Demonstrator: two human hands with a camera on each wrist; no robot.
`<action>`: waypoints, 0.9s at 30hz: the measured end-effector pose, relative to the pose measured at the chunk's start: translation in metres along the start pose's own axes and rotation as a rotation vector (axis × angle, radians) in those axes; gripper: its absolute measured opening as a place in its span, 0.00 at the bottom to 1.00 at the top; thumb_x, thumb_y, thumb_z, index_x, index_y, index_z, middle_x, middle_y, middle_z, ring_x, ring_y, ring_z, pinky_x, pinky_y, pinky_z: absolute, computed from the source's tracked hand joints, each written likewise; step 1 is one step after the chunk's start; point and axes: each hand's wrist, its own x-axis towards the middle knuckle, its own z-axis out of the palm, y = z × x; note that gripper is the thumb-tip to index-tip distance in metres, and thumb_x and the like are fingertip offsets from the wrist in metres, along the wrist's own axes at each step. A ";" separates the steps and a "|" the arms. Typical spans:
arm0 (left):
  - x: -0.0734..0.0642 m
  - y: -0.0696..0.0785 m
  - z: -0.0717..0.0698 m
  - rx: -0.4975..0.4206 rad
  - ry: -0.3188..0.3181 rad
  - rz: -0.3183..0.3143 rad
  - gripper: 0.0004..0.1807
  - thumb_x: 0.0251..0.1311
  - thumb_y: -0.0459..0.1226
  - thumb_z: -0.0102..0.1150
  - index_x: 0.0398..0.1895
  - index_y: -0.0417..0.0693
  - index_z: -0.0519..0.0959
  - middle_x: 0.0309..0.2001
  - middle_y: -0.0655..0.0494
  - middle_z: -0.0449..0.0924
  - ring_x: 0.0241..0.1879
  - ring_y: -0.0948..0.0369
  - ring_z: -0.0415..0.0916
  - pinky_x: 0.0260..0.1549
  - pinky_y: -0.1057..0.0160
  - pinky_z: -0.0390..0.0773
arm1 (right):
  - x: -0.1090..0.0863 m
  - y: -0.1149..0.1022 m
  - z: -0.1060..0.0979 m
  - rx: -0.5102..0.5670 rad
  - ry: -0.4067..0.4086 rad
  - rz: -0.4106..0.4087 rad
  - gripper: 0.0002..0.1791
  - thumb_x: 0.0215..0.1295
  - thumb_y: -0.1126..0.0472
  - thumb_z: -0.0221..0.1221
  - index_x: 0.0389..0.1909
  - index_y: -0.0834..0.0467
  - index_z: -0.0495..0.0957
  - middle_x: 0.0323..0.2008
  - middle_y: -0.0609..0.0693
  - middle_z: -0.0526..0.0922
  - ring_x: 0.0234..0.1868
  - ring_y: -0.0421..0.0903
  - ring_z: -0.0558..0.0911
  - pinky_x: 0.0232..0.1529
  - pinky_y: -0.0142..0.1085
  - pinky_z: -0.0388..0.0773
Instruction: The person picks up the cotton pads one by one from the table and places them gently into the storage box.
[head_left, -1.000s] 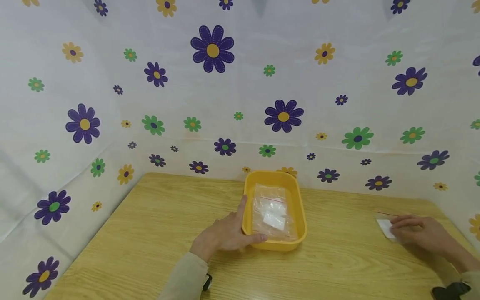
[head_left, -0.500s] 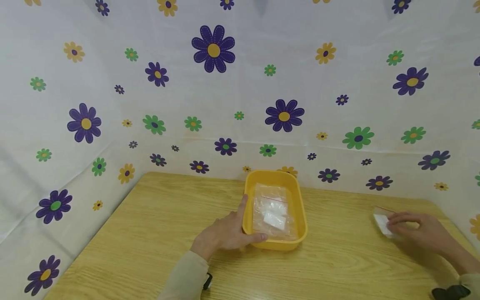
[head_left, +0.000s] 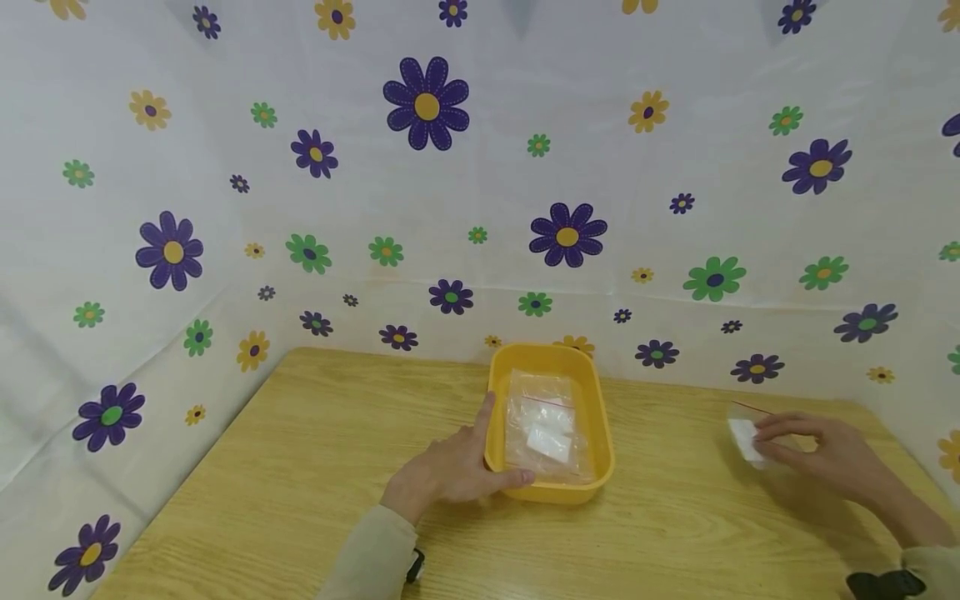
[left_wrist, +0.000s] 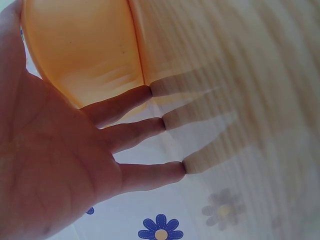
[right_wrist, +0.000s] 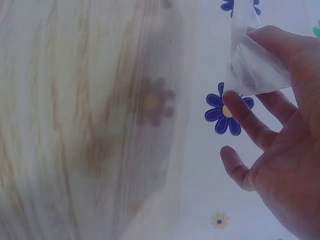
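My left hand (head_left: pixel 442 471) lies at the near left corner of a yellow plastic tray (head_left: pixel 606 450). Its thumb reaches along the front rim and the index finger along the left side. The other fingers (left_wrist: pixel 142 175) are straight, their tips down on the table in the left wrist view. Inside the tray lie clear zip bags (head_left: pixel 549 442) with white contents. Off to the right, my right hand (head_left: pixel 836 458) pinches another small zip bag (head_left: pixel 744 437), red-striped at its top and holding something white. It is tilted over the table, and its clear film (right_wrist: pixel 255 65) shows in the right wrist view.
The wood-grain table (head_left: pixel 675 533) meets a white cloth backdrop (head_left: pixel 480 183) printed with flowers at the back and sides. The tray's far end stands close to the back cloth. Bare tabletop lies between the tray and my right hand.
My right hand has lifted its zip bag from the tabletop and moved it a little left, toward the tray. My left hand and the tray have stayed in place.
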 end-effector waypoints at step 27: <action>0.003 -0.002 0.000 -0.023 -0.029 0.013 0.71 0.51 0.75 0.61 0.83 0.63 0.25 0.55 0.50 0.80 0.38 0.60 0.78 0.62 0.41 0.77 | 0.024 -0.060 0.025 0.037 0.097 -0.148 0.13 0.55 0.65 0.74 0.34 0.41 0.89 0.44 0.39 0.89 0.54 0.08 0.64 0.49 0.10 0.62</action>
